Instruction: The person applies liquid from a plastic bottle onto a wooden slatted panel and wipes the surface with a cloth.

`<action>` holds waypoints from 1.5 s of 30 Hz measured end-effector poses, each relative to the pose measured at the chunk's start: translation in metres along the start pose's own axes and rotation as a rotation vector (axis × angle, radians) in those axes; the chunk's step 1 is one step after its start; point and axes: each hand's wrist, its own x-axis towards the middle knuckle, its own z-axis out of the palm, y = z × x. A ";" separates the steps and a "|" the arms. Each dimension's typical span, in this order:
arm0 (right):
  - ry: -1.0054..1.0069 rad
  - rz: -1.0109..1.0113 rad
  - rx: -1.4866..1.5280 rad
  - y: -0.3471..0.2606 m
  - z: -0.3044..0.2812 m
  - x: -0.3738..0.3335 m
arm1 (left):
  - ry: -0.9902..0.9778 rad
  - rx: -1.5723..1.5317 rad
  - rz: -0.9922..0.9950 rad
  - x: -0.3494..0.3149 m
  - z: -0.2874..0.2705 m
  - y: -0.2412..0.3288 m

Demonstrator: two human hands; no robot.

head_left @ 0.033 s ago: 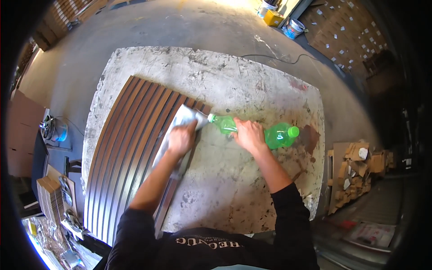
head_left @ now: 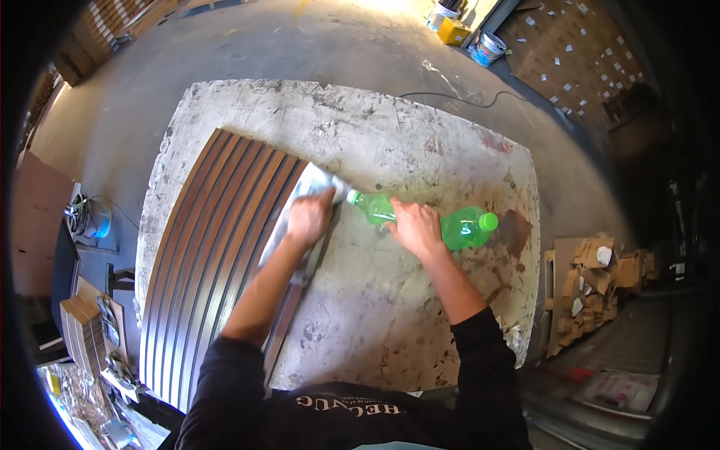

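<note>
Holding white-capped green bottle (head_left: pixel 375 208), right hand (head_left: pixel 417 226); contents unclear.

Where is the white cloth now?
In the head view, left of centre, the white cloth lies under the left hand on the right side of the brown slatted panel, beside the white cap.

Free tabletop (head_left: pixel 367 322) between 2 forearms (head_left: pixel 450 285), slatted panel (head_left: pixel 206 259) blocking left, green bottle (head_left: pixel 459 229) (part-covered) ahead

Bright glare on the far floor (head_left: pixel 300 49), pale sheen on the slatted panel (head_left: pixel 206 255), bowed edges, black corners.
</note>
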 end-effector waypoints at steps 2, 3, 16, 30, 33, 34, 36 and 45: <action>-0.010 0.042 -0.026 0.004 0.002 -0.002 | -0.047 -0.084 0.016 0.033 0.001 0.000; -0.017 0.061 -0.029 0.010 0.002 -0.005 | -0.013 -0.091 0.034 0.021 0.004 0.002; -0.064 0.141 0.007 0.026 0.001 -0.015 | 0.064 -0.174 0.132 -0.047 -0.003 0.004; -0.072 -0.103 -0.024 0.000 0.014 -0.032 | -0.057 -0.075 0.041 -0.213 -0.065 0.010; 0.077 -0.383 -0.015 -0.022 0.019 -0.044 | -0.006 -0.079 0.035 -0.235 -0.071 0.004; 0.066 -0.398 -0.015 -0.023 0.013 -0.043 | -0.027 -0.068 0.034 -0.219 -0.063 -0.002; -0.430 -0.089 -0.014 -0.030 0.000 -0.034 | -0.083 -0.036 0.005 -0.147 -0.044 0.001; -0.042 -0.081 -0.039 0.001 0.009 0.007 | 0.184 -0.012 -0.088 -0.144 -0.023 0.007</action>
